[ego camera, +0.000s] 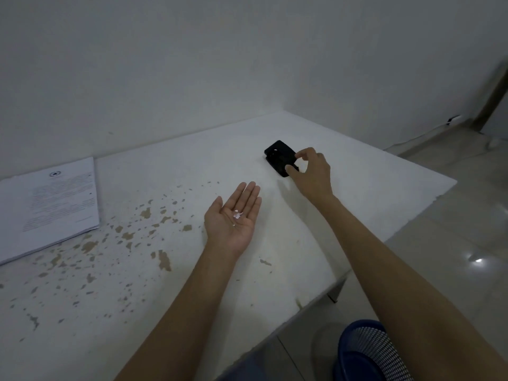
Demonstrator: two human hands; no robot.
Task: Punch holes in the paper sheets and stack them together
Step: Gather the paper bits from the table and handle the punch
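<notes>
Pinching black plastic hole punch [280, 158] at frame centre-right w/ curled right hand [312, 171], left hand [233, 218] lies flat-open, palm up, cupping tiny white paper discs [237, 215].

Bare table [275, 237] between paper stack [49, 204] far left and hole punch [279, 158] far right

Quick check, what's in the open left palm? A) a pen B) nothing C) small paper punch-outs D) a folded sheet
C: the left hand lies palm up with flat fingers, a few small pale paper punch-outs resting on it, while the right hand grips the black hole punch.
</notes>
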